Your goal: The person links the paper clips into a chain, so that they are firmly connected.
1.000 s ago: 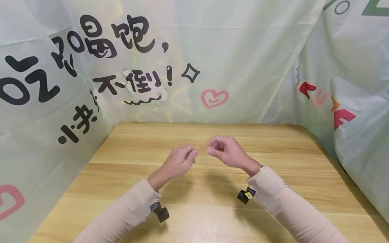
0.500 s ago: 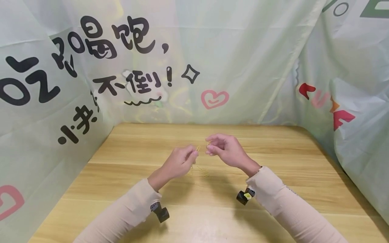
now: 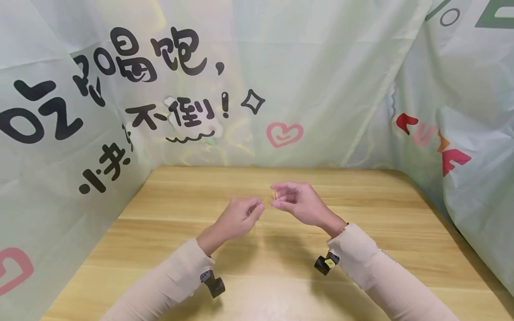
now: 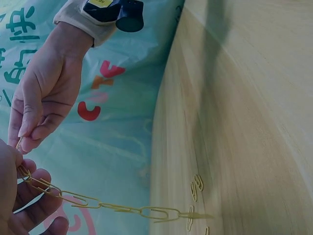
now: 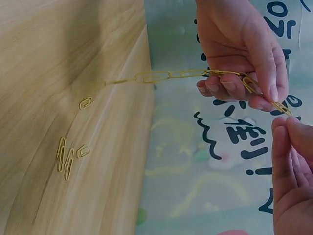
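Observation:
My left hand [image 3: 238, 217] pinches the end of a chain of linked yellow paper clips [image 4: 80, 199], seen best in both wrist views. The chain hangs over the left fingers down toward the wooden table. Opposite it, the right hand [image 3: 303, 204] holds a single paper clip [image 3: 275, 196] between thumb and fingers, just beside the chain's end clip. The fingertips of both hands nearly meet in the right wrist view. Whether the two clips touch cannot be made out. Both hands are raised above the table.
Several loose yellow paper clips [image 5: 64, 157] lie on the wooden table [image 3: 361, 249] beneath the hands. Printed cloth [image 3: 321, 89] with black lettering hangs around the table's back and sides. Each sleeve carries a small black camera [image 3: 323, 264].
The right fingers have shifted so that the paper clip shows upright between them. The left hand's fingertips have come slightly nearer the right. The head view has tilted up a little.

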### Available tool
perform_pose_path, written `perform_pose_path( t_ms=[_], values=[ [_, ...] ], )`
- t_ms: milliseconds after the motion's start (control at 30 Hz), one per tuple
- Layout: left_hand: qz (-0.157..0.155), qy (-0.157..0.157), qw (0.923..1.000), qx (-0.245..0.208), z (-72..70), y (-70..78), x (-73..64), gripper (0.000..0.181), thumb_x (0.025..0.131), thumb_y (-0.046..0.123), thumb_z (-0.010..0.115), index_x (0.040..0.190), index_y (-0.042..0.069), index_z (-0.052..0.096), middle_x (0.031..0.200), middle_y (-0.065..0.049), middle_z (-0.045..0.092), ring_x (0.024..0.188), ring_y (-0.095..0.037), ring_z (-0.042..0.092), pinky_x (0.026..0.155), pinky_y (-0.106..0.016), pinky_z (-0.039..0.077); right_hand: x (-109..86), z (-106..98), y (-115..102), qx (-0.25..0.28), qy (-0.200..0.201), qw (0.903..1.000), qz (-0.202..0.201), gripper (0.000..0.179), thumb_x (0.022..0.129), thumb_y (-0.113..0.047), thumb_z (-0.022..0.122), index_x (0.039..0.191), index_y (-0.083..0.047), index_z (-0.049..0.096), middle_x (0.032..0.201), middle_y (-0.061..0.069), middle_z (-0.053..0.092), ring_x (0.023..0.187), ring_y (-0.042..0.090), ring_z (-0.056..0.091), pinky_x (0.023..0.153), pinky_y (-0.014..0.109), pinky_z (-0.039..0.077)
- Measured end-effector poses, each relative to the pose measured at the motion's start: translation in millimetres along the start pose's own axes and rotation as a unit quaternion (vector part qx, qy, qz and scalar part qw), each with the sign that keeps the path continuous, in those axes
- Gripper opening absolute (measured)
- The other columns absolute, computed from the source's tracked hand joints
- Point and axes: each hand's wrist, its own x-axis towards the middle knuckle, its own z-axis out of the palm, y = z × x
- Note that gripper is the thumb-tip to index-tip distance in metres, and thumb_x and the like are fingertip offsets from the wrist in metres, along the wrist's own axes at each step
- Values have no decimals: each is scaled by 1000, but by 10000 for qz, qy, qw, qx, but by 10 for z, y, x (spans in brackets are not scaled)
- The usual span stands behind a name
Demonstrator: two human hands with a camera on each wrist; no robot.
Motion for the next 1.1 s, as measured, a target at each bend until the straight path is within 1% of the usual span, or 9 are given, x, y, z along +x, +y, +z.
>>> perform_pose_path(
  t_ms=[67, 233, 367, 567, 733, 900, 1100],
  values=[
    [12, -13, 10000, 38, 6, -1, -6, 18, 95, 8, 52, 80, 3, 61, 61, 5, 54, 52, -3, 47, 48, -20, 44, -6, 4, -1, 4, -42, 10000, -41, 37, 86, 4, 70, 121, 9, 59, 93, 13, 66, 83, 21, 67, 75, 28, 56],
    [-10, -26, 9999, 139, -6, 4, 10, 18, 96, 10, 53, 82, 3, 63, 59, 6, 52, 51, -3, 44, 47, -21, 43, 0, -9, -8, -233, -96, 9994, -217, 36, 86, 4, 70, 120, 7, 61, 90, 9, 65, 80, 19, 64, 71, 26, 55],
    [-48, -96, 9999, 109, -15, 21, 20, 17, 96, 10, 53, 84, 4, 64, 60, 6, 53, 51, -3, 44, 47, -21, 43, -11, -17, -21, -354, -147, 9989, -253, 37, 85, 3, 71, 120, 6, 61, 89, 7, 63, 79, 19, 63, 68, 26, 53],
    [-51, -123, 9998, 131, 1, 18, 10, 17, 95, 10, 55, 85, 3, 65, 59, 6, 53, 50, -2, 43, 45, -20, 42, -25, -10, -13, -344, -266, 9988, -209, 36, 86, 2, 70, 121, 4, 61, 89, 6, 62, 79, 20, 62, 63, 25, 50],
    [-36, -115, 9998, 167, 1, 23, 11, 16, 94, 10, 55, 85, 4, 66, 60, 5, 55, 51, -3, 45, 47, -20, 43, -26, -3, -28, -343, -307, 9987, -228, 36, 86, 2, 70, 121, 3, 61, 89, 6, 62, 76, 20, 61, 60, 24, 48],
    [-19, -75, 9998, 194, -10, 40, 12, 16, 94, 10, 55, 85, 3, 66, 59, 5, 55, 51, -4, 46, 48, -20, 43, -19, 5, -41, -279, -341, 9988, -201, 37, 87, 1, 70, 122, 3, 61, 89, 7, 61, 75, 20, 59, 60, 24, 47],
    [-75, -44, 9998, 198, -4, 52, 16, 17, 95, 10, 55, 85, 3, 66, 59, 4, 55, 50, -4, 45, 48, -20, 43, -21, 10, -33, -123, -443, 9989, -121, 36, 87, 1, 69, 122, 4, 60, 88, 8, 60, 72, 19, 57, 60, 24, 46]
  ],
)
